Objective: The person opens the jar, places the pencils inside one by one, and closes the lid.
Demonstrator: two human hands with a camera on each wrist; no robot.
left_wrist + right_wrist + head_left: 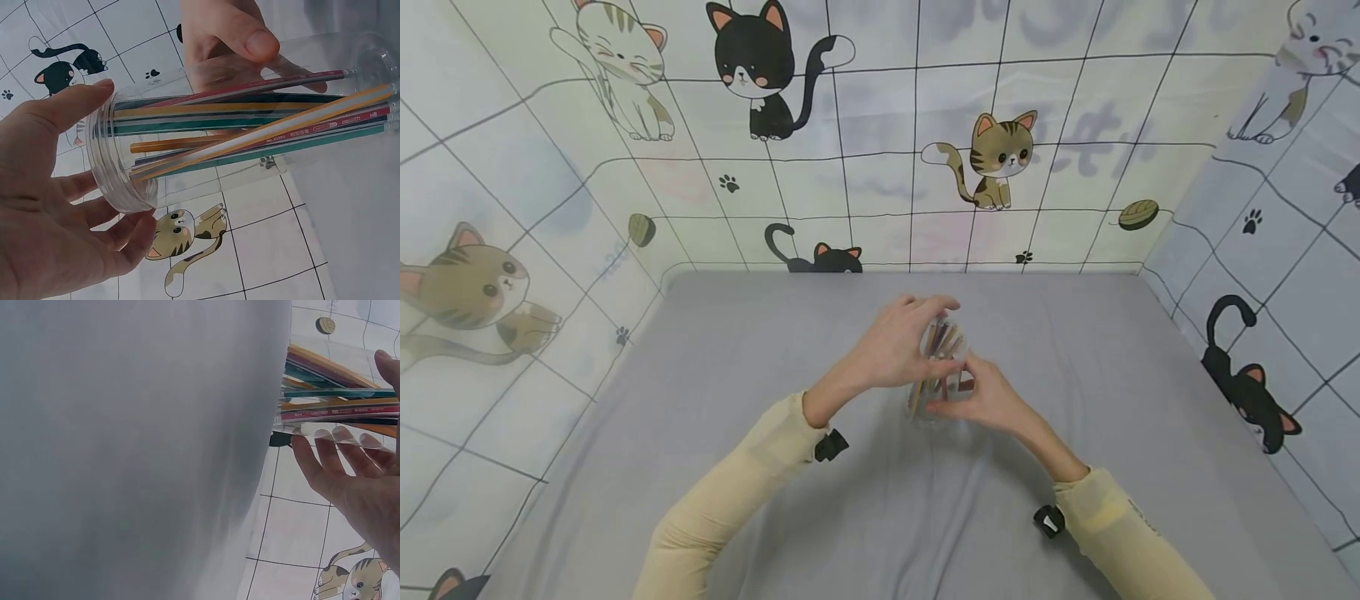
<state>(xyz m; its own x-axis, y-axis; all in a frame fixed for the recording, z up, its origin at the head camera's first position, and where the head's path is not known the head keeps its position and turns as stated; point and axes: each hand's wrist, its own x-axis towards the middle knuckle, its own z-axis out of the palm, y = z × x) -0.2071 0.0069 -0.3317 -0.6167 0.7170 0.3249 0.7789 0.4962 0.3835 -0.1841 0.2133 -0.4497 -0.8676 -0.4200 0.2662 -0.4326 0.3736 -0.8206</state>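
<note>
A clear, round jar (115, 165) stands on the grey cloth in the middle, with several pencils (250, 131) leaning inside it. The pencils show yellow, red, green and dark barrels in both wrist views. My left hand (895, 346) holds the jar's top end, thumb on one side of the ringed rim and fingers curled at the other. Lower down, my right hand (988, 396) grips the jar's side, its thumb across the near wall in the left wrist view. Seen from the right wrist, that hand's fingers (328, 453) bend around the jar.
A grey cloth (760, 333) covers the table. Around it rises a white grid-patterned curtain (880, 183) printed with cats and paw marks. Dark straps or mounts (831, 446) sit at both wrists, over pale yellow sleeves (737, 475).
</note>
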